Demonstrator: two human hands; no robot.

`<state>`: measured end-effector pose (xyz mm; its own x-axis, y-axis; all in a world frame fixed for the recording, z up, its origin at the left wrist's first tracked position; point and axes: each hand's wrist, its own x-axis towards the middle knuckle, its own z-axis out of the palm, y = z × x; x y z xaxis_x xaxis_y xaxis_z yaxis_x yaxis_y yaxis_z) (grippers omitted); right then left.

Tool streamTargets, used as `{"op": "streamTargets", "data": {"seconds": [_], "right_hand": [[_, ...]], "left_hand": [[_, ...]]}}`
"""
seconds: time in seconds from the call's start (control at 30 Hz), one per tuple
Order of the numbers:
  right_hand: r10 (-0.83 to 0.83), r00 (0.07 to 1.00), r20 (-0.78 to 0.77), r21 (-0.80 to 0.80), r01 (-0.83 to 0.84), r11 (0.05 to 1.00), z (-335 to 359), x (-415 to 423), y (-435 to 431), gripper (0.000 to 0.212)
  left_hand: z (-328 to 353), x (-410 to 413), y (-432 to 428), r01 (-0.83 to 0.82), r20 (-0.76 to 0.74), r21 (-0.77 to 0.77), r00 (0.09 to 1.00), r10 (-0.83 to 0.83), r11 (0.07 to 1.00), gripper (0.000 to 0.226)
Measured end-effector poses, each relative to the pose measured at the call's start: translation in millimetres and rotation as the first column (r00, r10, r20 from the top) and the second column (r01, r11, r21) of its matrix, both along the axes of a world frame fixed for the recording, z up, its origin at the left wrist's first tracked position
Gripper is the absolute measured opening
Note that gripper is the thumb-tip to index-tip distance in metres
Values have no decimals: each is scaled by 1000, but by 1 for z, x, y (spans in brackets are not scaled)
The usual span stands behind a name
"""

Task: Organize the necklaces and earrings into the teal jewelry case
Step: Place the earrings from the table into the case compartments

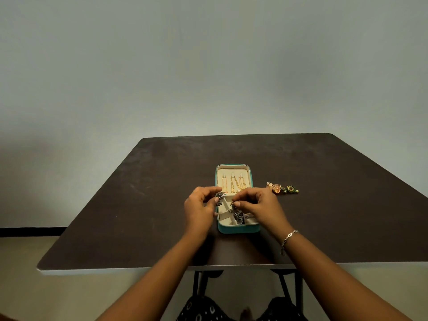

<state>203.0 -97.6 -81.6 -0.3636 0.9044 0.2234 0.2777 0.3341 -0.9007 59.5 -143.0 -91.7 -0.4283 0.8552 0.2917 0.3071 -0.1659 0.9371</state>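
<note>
The teal jewelry case [238, 228] lies open in the middle of the dark table, its cream lining showing. Gold chain necklaces [234, 183] hang on hooks in its far half. My left hand [200, 210] pinches one dark flower-shaped earring [219, 195] over the case's left side. My right hand [260, 206] pinches a second dark flower earring [234, 208], whose lower part dangles into a near compartment. On the table to the right of the case lie gold and green earrings [282, 188].
The dark brown table [143, 205] has its near edge just under my forearms, with black legs below. A silver bracelet [288, 239] sits on my right wrist. A plain grey wall stands behind the table.
</note>
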Motion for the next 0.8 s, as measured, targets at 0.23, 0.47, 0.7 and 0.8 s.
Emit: {"op": "streamTargets", "data": {"seconds": [0.23, 0.47, 0.7, 0.8], "right_hand": [[-43, 921, 388, 201, -39, 979, -1, -15, -4, 13], [-61, 800, 597, 249, -113, 962, 2, -23, -3, 13], [-91, 746, 660, 331, -181, 926, -1, -29, 1, 8], [-85, 762, 642, 329, -174, 928, -4, -28, 3, 10]], "left_hand": [[-12, -7, -6, 6, 50, -49, 999, -4, 999, 22], [-13, -11, -9, -4, 68, -75, 998, 9, 997, 23], [-11, -10, -10, 17, 75, -62, 997, -13, 998, 28], [-11, -11, -10, 34, 69, -66, 997, -29, 997, 28]]}}
